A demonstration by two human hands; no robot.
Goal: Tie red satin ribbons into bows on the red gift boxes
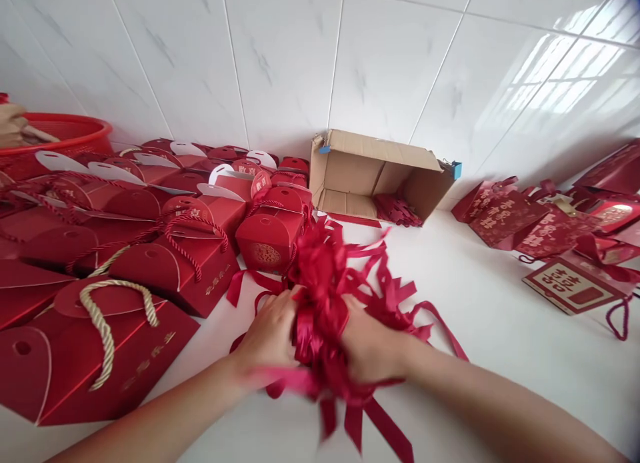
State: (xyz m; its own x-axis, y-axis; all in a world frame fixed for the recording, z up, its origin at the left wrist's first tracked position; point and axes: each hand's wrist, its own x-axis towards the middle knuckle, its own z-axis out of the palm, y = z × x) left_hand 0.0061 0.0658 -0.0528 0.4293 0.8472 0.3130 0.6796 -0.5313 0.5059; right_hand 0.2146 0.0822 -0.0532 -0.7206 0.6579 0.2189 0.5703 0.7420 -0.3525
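A large bunch of shiny red ribbons [323, 283] is squeezed between my two hands over the white surface. My left hand [270, 330] grips the bunch from the left side, its fingers curled into the ribbons. On the right side my right hand [370, 340] is closed around the same bunch, partly blurred, with its fingertips hidden among the loops. Loose ribbon ends hang down in front of the hands and spread to both sides on the surface.
Red gift boxes [175, 263] with rope handles fill the left. An open cardboard box [345, 176] with red items inside lies against the tiled wall. Red bags [510, 216] stand at the right. Another person's hand [13, 124] is over a red basket [95, 133] at far left.
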